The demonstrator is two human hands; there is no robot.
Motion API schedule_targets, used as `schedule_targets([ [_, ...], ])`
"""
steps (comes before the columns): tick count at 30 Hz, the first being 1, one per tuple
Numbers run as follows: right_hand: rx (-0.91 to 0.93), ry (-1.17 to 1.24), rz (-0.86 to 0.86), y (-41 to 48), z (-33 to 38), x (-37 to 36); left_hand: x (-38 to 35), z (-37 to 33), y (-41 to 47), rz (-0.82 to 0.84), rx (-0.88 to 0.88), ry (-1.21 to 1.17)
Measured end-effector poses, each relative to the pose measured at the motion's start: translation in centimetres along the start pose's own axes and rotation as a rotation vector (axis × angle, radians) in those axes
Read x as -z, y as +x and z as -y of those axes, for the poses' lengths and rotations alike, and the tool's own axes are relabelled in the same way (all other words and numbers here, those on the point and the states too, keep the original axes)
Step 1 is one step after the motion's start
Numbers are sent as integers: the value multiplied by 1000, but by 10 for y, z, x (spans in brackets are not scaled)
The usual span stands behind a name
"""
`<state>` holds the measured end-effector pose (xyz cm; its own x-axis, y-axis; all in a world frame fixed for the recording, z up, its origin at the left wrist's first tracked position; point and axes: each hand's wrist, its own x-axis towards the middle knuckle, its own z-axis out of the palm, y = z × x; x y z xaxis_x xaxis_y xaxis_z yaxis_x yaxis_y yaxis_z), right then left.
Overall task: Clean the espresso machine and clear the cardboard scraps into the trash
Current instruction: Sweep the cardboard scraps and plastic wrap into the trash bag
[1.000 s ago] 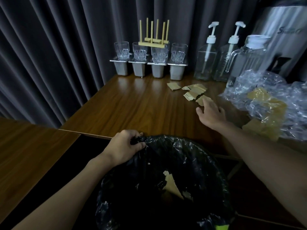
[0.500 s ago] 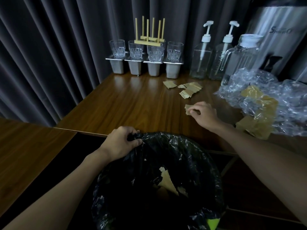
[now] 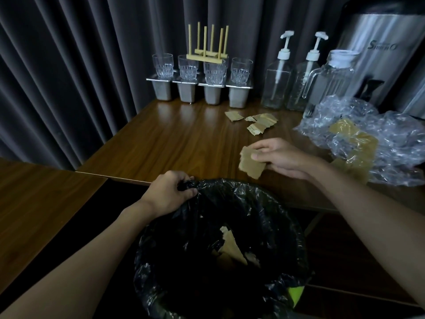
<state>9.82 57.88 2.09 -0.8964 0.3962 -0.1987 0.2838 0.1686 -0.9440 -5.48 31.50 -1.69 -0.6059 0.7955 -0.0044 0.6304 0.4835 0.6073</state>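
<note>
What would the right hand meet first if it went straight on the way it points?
Nothing close: the right hand, pinching a cardboard scrap, points left over bare table; the curtain beyond looks first, though depth is unclear.

4 glasses [image 3: 162, 66] — 2 pump bottles [image 3: 277, 86], 1 jug [image 3: 331, 81].

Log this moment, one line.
left hand: grips trash bag | right hand: pinches cardboard scrap | more scraps: on table

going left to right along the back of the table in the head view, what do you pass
row of four glasses → first pump bottle → second pump bottle → glass pitcher → steel urn
</note>
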Motion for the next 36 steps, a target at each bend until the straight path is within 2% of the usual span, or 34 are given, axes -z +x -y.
schedule_targets([
  [2,-42,14,264,-11,10,-7,0,-1,0,0,2,3],
  [3,-35,-41,304,-11,9,-10,1,-1,0,0,4,4],
  [4,-6,-88,257,-7,5,-12,1,-2,1,-1,5,4],
  [8,87,-209,-258,26,-25,-6,1,-1,0,-2,7,-4],
  [12,95,-564,-526,61,-52,4,0,1,2,-1,7,-3],
  [14,96,-645,-581,79,-51,9,1,2,4,5,15,-6],
  [18,66,-739,-581,110,-47,24,1,2,5,4,16,6],
  [23,9,-897,-485,129,-47,31,-1,4,5,-3,11,-18],
  [27,81,-993,-404,119,-50,25,-1,3,5,-11,2,-31],
  [33,353,-816,-355,74,-56,-1,0,4,6,-2,-17,-23],
  [36,401,-708,-338,55,-59,-11,1,2,7,6,-15,-8],
])
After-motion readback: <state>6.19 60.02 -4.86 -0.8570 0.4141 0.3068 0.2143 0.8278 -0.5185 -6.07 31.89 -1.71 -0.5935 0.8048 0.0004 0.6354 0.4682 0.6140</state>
